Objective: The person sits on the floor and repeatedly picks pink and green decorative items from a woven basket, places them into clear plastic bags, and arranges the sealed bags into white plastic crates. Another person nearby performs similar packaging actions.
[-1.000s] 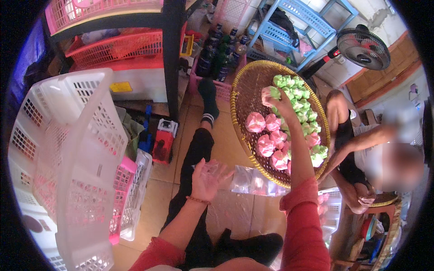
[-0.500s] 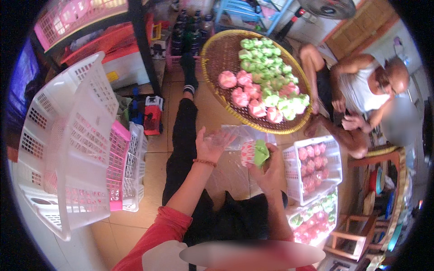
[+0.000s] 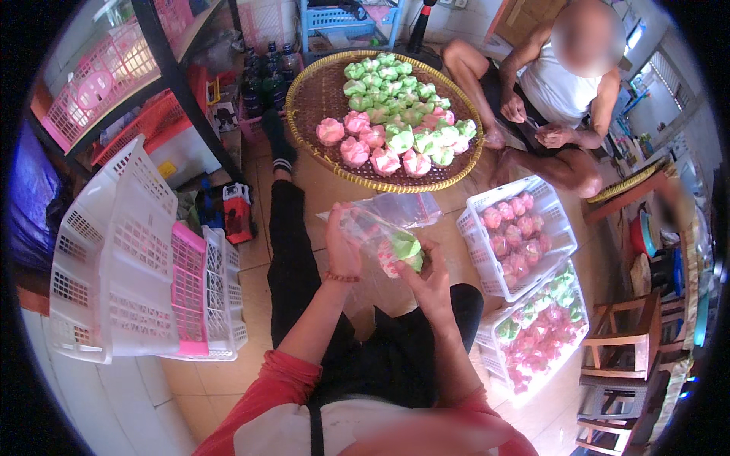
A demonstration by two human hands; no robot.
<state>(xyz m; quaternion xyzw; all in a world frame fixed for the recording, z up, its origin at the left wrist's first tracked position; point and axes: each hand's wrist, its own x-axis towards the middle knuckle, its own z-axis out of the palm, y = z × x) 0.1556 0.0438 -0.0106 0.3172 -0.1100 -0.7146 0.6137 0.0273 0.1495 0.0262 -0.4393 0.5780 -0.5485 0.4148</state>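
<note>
In my right hand is a green-topped steamed cupcake, tilted on its side in a white paper cup with pink marks. Fingers and thumb close round its green top, and the paper base points left. My left hand, with a beaded bracelet at the wrist, pinches a clear plastic bag that stretches toward the cupcake. Whether the cupcake is inside the bag I cannot tell. More clear bags lie on the floor just beyond my hands. Past them, a round woven tray carries several green and pink cupcakes.
At right, a white crate and another white crate hold wrapped pink and green cupcakes. Stacked baskets stand at left by a red toy truck. A seated person works beyond the tray. Stools stand lower right.
My left hand, spread with a filmy bag before, now pinches the bag higher up. The cupcake has come left to meet it. My head view has shifted, so the tray appears further left.
</note>
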